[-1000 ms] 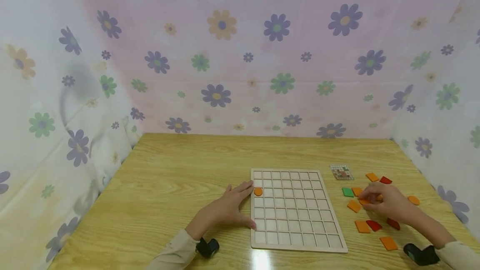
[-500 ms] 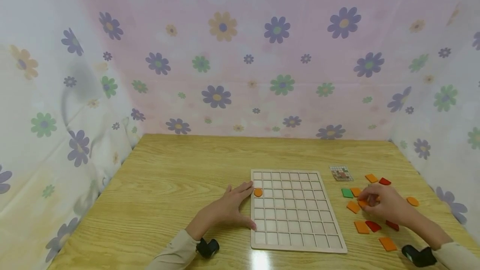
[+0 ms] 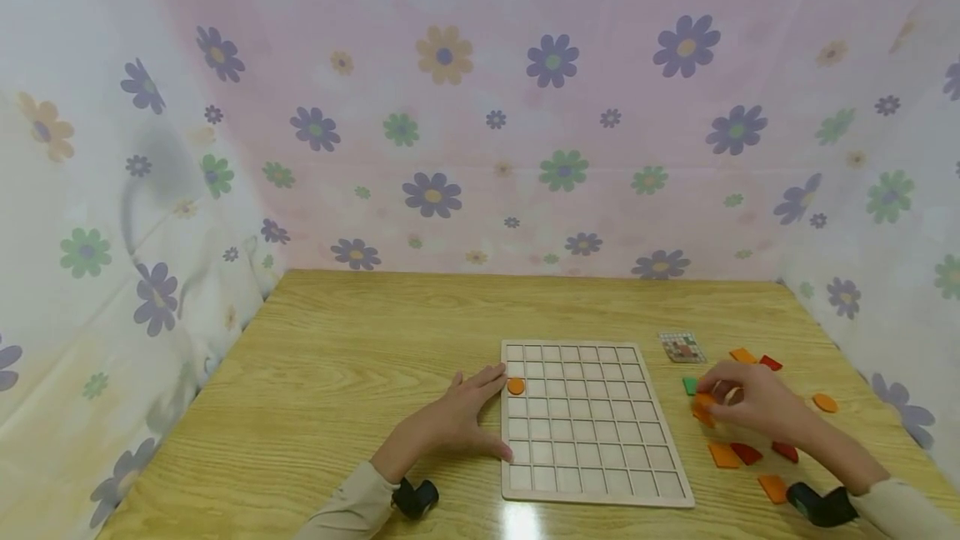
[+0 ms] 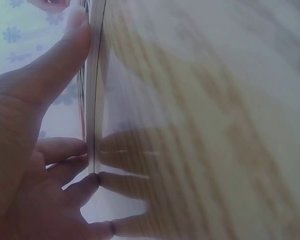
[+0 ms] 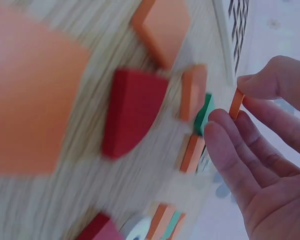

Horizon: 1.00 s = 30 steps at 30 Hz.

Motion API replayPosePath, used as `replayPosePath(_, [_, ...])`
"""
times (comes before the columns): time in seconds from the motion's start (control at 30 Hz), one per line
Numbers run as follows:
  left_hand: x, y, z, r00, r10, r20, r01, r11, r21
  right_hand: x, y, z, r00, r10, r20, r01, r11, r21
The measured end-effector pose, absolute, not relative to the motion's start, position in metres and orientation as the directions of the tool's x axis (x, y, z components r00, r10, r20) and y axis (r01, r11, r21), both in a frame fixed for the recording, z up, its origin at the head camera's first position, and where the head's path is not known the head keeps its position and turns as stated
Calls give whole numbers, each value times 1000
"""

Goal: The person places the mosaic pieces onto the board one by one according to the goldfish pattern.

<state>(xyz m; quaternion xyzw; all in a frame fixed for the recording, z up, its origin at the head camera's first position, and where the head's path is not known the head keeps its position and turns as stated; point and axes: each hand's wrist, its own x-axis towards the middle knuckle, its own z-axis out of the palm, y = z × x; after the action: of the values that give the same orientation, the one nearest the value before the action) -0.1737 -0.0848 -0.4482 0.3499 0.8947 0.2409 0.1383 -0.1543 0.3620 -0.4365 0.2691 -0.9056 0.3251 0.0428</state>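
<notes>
Right grip (image 3: 753, 400) nearly closed; orange tile (image 5: 236, 104) pinched between thumb and fingertips (image 5: 221, 120). Left hand (image 3: 457, 417) spread, touching board (image 3: 588, 430).

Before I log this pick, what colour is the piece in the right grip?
Orange; the piece shows best in the right wrist view.

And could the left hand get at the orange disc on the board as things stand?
Most likely yes: the left hand rests at the left edge of the board, close to the orange disc, and nothing visible covers the disc or blocks the way.
</notes>
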Motion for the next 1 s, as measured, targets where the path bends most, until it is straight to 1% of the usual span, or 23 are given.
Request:
replayPosePath(0.1, [-174,-85,-447,-714,696,-76,564,637,526,-155,354,-436,-840,-477,259,-528,605,-597])
replayPosePath(0.3, [-174,-86,-450,-714,696,-72,569,638,519,-159,339,-437,-835,-495,241,-521,568,-638])
replayPosePath(0.53, [-175,-85,-452,-720,690,-74,564,644,517,-162,319,-435,-809,-520,274,-557,529,-640])
replayPosePath(0.8, [-175,-85,-452,-720,691,-66,568,641,516,-165,295,-436,-779,-565,270,-569,458,-683])
replayPosePath(1.0, [-174,-86,-451,-721,690,-61,569,640,516,-166,277,-437,-753,-590,292,-585,396,-708])
